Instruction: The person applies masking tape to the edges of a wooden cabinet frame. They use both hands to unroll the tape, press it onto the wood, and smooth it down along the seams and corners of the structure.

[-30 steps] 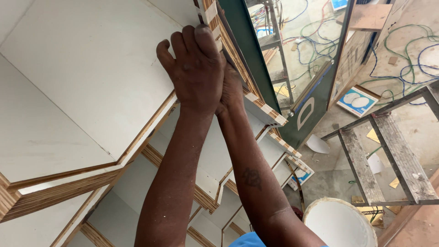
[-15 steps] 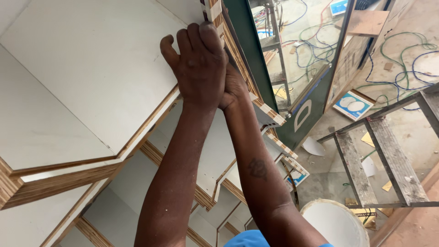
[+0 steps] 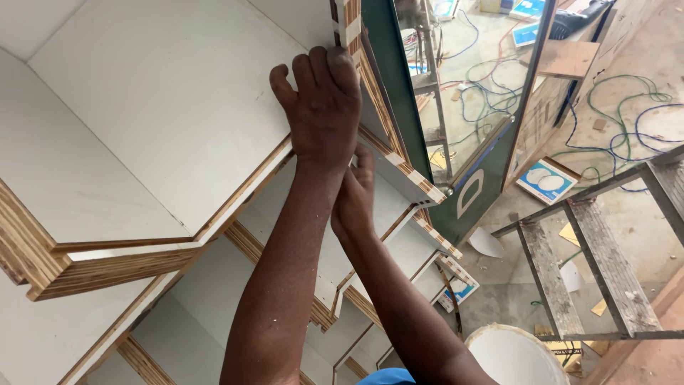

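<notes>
The left hand (image 3: 324, 107) was clenched on the white laminated plywood shelf (image 3: 157, 135) at its striped front edge, the right hand (image 3: 356, 196) pressed just beneath; the panel appeared stiff, heavy, smooth-faced, best gripped by its edges.

The left hand (image 3: 324, 107) lies with its back to the camera, fingers curled against the upright edge (image 3: 347, 32) of a white plywood shelf unit, over the top shelf (image 3: 157, 135). The right hand (image 3: 354, 192) sits just below and behind it, pressed to the same upright; what its fingers do is hidden. Lower shelves (image 3: 399, 242) step down beneath the arms, their raw layered edges showing. Beside the unit stands a green glass panel (image 3: 456, 93). Far below, on the floor, lie coloured cables (image 3: 620, 121), a white bucket (image 3: 516, 356) and a wooden ladder (image 3: 598, 264).
</notes>
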